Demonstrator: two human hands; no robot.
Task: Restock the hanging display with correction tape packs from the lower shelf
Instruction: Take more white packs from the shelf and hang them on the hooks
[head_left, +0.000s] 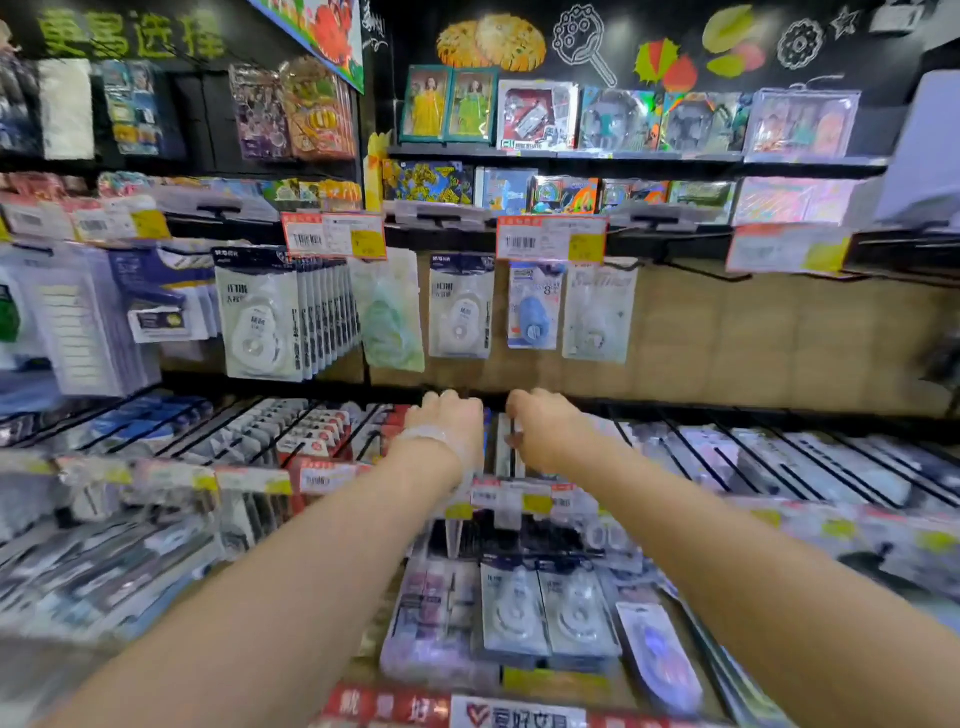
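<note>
Grabbing stock off the lower shelf, nothing hung yet

The correction tape packs (506, 447) stand in a divided row on the lower shelf (779, 457), right between both hands. The right hand (540, 426) looks curled onto a pack's top edge, thumb on its near side; the left hand (447, 421) is knuckles-up beside it, and I can't tell what its fingers are doing. Next up, I'd guess: pull a pack free and lift it to the hanging hooks (462, 306) above, which look pretty thin.
</note>
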